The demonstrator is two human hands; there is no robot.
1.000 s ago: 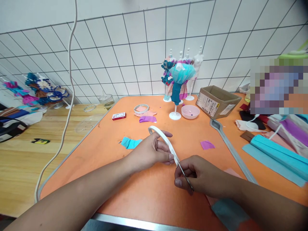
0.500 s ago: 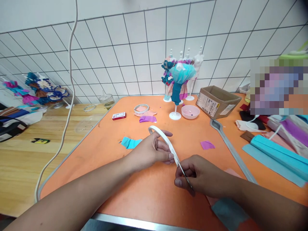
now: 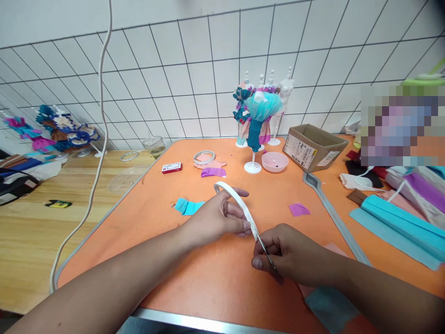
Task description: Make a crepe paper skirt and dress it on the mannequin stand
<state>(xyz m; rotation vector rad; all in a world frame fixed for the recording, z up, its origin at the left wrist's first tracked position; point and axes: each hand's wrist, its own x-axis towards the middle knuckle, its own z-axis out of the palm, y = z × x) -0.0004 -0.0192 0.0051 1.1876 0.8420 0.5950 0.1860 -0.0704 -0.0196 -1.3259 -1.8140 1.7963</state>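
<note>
My left hand grips a narrow roll of white tape, which arcs over the fingers and comes down toward the right. The thumb presses on the tape near its lower end. Just to the lower right, my right hand is closed around slim metal scissors. Their blades point up and left and meet the lower end of the tape. Most of the scissors' handles are hidden by the fingers. Beside my left wrist lies a turquoise piece of crepe paper.
Dress-form stands in paper dresses, a pink bowl and a cardboard box stand at the back. White tape rings, a red box and purple scraps lie around. A turquoise paper roll is at right. A white cable hangs at left.
Both hands stay almost where they were. The scissors have shifted very slightly against the end of the tape, with their handle end a little lower.
</note>
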